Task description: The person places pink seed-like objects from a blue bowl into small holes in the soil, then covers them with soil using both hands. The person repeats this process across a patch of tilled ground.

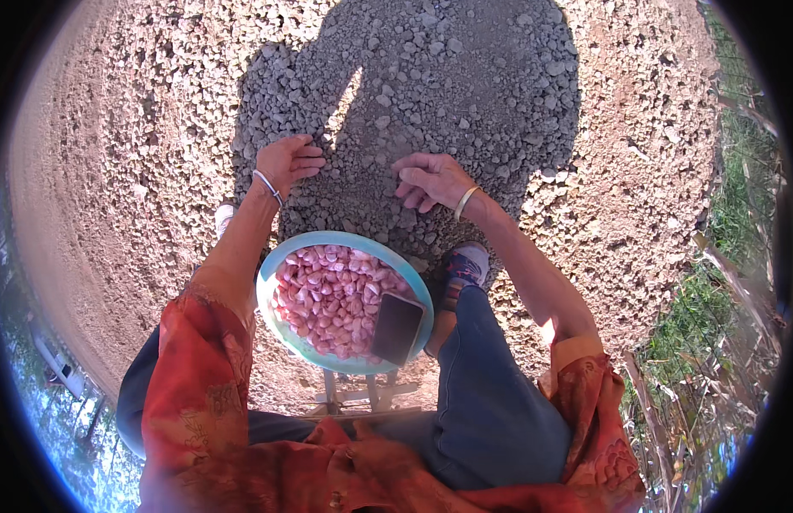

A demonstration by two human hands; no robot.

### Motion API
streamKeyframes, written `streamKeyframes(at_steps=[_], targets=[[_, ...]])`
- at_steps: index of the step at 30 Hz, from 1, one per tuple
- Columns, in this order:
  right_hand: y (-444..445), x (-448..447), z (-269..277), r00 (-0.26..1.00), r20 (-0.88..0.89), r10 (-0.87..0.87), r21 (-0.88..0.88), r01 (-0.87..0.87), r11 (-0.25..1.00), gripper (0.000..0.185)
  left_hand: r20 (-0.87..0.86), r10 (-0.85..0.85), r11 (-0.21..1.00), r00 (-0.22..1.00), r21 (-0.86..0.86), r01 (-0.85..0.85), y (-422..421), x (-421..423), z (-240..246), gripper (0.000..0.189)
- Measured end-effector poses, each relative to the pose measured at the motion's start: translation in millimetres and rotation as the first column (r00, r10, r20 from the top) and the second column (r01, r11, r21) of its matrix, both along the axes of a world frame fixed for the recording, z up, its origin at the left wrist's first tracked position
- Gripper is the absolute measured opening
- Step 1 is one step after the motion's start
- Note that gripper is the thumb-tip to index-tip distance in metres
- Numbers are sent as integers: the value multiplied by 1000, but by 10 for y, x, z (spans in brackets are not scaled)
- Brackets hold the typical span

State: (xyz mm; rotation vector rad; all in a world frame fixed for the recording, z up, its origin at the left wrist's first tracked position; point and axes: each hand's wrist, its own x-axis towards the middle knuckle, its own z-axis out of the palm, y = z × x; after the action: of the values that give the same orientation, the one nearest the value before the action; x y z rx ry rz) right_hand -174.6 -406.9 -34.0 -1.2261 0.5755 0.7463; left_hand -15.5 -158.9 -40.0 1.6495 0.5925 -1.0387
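Note:
My left hand [290,162] is low over crumbly, shaded soil [364,192], fingers slightly apart and pointing right. Opposite it, my right hand [437,182] hovers over the same patch, with loosely bent, spread fingers. Nothing shows in either hand, though both palms are partly hidden. Between my legs, below the hands, stands a turquoise plastic basin [265,292]. Many pinkish cloves or small bulbs [335,298], perhaps garlic, fill it. A dark smartphone [397,328] lies on them at the basin's right side.
Sunlit, cloddy soil [633,160] spreads around the shadow. My shod right foot [467,263] is close beside the basin; part of my left shoe [224,218] shows. Under me is a wooden seat frame [370,392]. Grass [733,199] and dry stalks [730,272] border the right.

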Motion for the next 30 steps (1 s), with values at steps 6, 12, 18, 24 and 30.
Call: streamKeyframes(at_steps=[6, 12, 18, 24, 30], targets=[[-171, 206, 21, 979, 139, -150, 91, 139, 986, 36, 1, -140, 983, 990, 117, 139, 142, 41, 170, 27], [135, 224, -91, 978, 121, -170, 20, 169, 985, 39, 30, -409, 910, 912, -60, 410, 26, -367, 371, 37], [-83, -206, -68, 958, 46, -283, 27, 282, 959, 33, -54, -762, 648, 646, -93, 756, 229, -366, 576, 65], [-154, -349, -30, 908, 113, -403, 8, 405, 914, 28, -120, -872, 490, 475, -174, 854, 527, -332, 621, 71], [-803, -942, -38, 796, -22, -604, -184, 591, 785, 32, -141, -944, 304, 298, -23, 953, 664, -398, 646, 49]])
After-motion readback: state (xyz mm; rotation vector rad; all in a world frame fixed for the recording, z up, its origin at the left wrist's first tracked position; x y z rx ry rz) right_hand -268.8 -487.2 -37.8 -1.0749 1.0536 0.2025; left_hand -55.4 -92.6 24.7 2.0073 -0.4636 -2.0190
